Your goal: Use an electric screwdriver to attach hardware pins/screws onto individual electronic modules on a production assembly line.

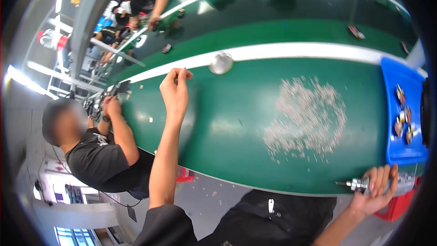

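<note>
My left hand point(175, 94) is raised over the left part of the green work surface point(218, 155). Its fingers are curled with thumb and fingertips together; whatever they pinch, if anything, is too small to make out. Just right of it a round, shiny metal dish point(221, 63) sits by the white rail. At the near right edge my right hand point(377, 187) wraps round an electric screwdriver point(357, 184), its thin bit pointing left. Between the hands, right of centre, many tiny slender metal pieces point(309, 116), perhaps screws, lie scattered in a loose heap.
A blue tray point(390, 123) at the right holds several small parts point(403, 116). Beyond the white rail point(282, 51) a conveyor belt point(255, 34) carries small items. A co-worker point(98, 155) sits close on my left; others work farther off. A red bin point(398, 206) stands below the right edge.
</note>
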`<state>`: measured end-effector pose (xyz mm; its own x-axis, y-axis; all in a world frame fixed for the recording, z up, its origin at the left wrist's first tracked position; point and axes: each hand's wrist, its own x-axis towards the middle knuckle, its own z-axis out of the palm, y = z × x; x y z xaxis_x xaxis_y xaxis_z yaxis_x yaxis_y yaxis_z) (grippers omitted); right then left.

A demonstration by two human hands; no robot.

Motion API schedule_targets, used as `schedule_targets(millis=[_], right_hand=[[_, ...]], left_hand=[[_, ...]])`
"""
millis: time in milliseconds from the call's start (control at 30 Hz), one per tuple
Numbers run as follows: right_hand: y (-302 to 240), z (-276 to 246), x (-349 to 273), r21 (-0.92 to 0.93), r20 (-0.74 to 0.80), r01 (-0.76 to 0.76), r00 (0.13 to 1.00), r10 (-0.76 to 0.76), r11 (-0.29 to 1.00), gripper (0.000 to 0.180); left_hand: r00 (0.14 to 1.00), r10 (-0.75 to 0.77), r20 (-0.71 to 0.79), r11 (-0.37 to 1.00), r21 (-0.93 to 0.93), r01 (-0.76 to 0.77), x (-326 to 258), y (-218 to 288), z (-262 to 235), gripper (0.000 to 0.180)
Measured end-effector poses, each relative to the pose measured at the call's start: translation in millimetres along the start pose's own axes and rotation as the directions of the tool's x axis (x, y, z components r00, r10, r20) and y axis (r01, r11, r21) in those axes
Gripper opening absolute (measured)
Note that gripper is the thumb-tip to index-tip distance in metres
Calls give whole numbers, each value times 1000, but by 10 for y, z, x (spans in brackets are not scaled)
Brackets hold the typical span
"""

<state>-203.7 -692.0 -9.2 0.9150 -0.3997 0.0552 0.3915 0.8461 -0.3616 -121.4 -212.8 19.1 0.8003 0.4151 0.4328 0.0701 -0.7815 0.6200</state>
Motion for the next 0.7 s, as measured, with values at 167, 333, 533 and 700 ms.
schedule_targets(millis=[167,333,533,700], right_hand=[[-20,-173,3,32,7,-24,1000,23,999,15],[71,162,5,-93,-6,-121,993,121,988,14],[92,166,55,-30,12,-158,987,159,987,12],[-78,-80,-48,-73,-42,14,999,-17,997,16]], left_hand=[[987,-43,-153,914,393,101,1026,-1269,-286,43],[984,-120,-131,798,577,174,1590,-1806,-96,64],[993,111,32,764,636,-106,1823,-2210,-316,22],[967,231,104,836,487,-252,1620,-1653,33,34]])
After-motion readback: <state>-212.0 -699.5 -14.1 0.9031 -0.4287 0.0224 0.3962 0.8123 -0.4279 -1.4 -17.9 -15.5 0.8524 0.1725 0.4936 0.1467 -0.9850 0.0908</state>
